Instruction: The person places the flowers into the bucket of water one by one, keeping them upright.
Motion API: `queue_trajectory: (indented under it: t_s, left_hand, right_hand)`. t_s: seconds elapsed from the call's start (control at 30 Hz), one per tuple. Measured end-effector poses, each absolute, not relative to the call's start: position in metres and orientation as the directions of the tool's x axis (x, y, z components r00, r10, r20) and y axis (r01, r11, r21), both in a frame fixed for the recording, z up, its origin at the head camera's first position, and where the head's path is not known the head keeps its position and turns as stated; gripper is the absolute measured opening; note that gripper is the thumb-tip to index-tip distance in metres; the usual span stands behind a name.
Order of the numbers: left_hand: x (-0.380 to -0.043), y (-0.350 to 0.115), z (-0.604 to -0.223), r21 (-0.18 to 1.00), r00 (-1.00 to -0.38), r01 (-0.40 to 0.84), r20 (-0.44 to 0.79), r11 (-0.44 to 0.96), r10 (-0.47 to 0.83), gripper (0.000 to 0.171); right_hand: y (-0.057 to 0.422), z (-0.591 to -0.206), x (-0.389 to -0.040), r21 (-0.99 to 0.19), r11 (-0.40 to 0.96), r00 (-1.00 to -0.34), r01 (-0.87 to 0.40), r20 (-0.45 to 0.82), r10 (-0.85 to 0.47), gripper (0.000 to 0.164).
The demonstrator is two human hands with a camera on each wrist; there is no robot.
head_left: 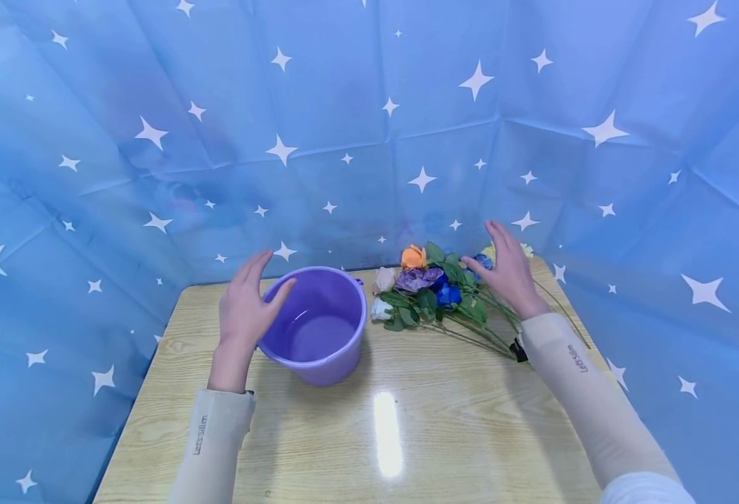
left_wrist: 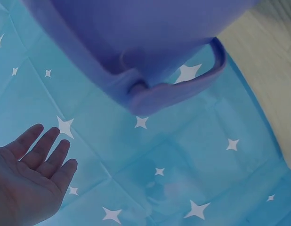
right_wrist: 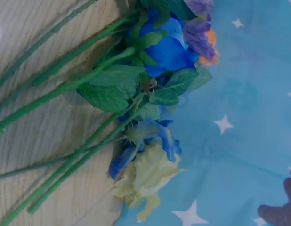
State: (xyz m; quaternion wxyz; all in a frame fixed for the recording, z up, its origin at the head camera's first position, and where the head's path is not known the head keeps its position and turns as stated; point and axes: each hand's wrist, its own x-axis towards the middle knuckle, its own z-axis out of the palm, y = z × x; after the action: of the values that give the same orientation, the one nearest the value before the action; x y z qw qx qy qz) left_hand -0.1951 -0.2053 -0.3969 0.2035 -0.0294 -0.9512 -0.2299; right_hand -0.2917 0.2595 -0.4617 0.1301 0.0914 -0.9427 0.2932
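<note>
A purple bucket (head_left: 322, 374) stands upright at the table's left, its inside bare. My left hand (head_left: 243, 304) hovers at the bucket's left rim with fingers extended and the thumb apart, holding nothing. In the left wrist view the bucket's handle (left_wrist: 183, 92) hangs at its side, apart from the fingers. On the right lies a bunch of artificial flowers: an orange rose (head_left: 413, 257), blue roses (head_left: 449, 294), purple blooms (right_wrist: 197, 35), pale ones and a yellow flower (right_wrist: 148, 174). Above their right part hangs my right hand (head_left: 509, 273), fingers spread, nothing in its grasp.
The wooden table (head_left: 344, 448) runs toward me, with a bright reflection at its middle. A blue curtain with white stars (head_left: 369, 175) hangs around the back and sides. Flower stems (head_left: 476, 336) point to the front right, near a small black piece (head_left: 518, 350) beside the right sleeve.
</note>
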Motion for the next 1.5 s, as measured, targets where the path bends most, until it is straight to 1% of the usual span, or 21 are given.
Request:
queue_trajectory:
  t_s: [0.23, 0.5, 1.07, 1.5]
  left_hand:
    - [-0.185, -0.208, -0.411, 0.465, -0.91, 0.139, 0.408, 0.874, -0.072, 0.07]
    - [-0.174, -0.212, -0.427, 0.494, -0.914, 0.116, 0.392, 0.862, -0.102, 0.068]
    - [-0.156, -0.213, -0.45, 0.593, -0.888, 0.093, 0.412, 0.8, -0.202, 0.058]
    - [-0.145, -0.21, -0.459, 0.667, -0.852, 0.106, 0.443, 0.737, -0.279, 0.06]
  right_hand:
    - [0.258, -0.473, -0.29, -0.56, 0.789, -0.95, -0.253, 0.299, -0.092, 0.091]
    - [0.254, -0.485, -0.283, -0.591, 0.774, -0.961, -0.226, 0.266, -0.078, 0.092]
    - [0.245, -0.512, -0.276, -0.633, 0.749, -0.975, -0.195, 0.211, -0.075, 0.089]
    - [0.238, -0.526, -0.274, -0.656, 0.732, -0.98, -0.183, 0.182, -0.082, 0.088]
